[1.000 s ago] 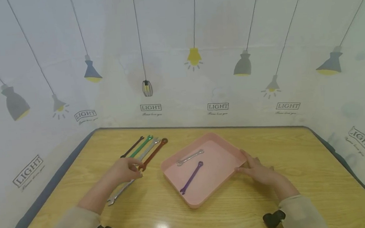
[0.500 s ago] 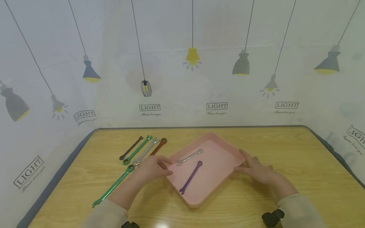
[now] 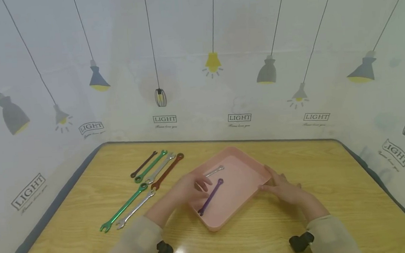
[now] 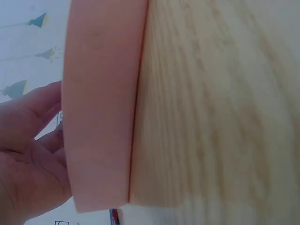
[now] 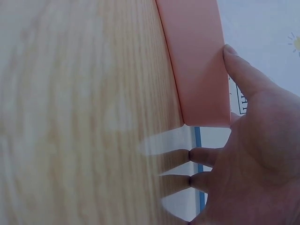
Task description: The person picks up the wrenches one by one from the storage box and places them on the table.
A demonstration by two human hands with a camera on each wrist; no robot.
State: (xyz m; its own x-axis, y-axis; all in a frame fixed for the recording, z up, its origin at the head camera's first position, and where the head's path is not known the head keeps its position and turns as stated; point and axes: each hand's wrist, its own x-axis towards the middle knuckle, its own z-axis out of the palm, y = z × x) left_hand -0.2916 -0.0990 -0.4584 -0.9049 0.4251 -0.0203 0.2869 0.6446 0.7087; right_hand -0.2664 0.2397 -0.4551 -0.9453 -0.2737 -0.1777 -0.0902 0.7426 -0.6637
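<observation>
My left hand (image 3: 189, 188) reaches over the left rim of the pink tray (image 3: 241, 178), fingers and thumb spread apart with nothing seen between them. Just ahead of its fingertips lies a purple wrench (image 3: 211, 197) on the tray floor. A small silver wrench (image 3: 214, 171) lies behind it, its lower end hidden by the fingers. At the tray's right corner, my right hand (image 3: 286, 191) holds the walls, thumb on the near side and a finger round the other. In the right wrist view its other fingers (image 5: 201, 180) touch the table.
Left of the tray lie several wrenches: a dark purple one (image 3: 143, 164), a short green one (image 3: 151, 166), a silver one (image 3: 160, 168), a red one (image 3: 167, 171), a long green one (image 3: 123, 207) and another silver one (image 3: 136, 209). A printed cloth wall (image 3: 201, 103) borders the wooden table (image 3: 352, 194).
My left hand has moved right from the loose wrenches, across the tray's left rim and over its inside. The long green wrench and near silver wrench are uncovered. The right hand stays put.
</observation>
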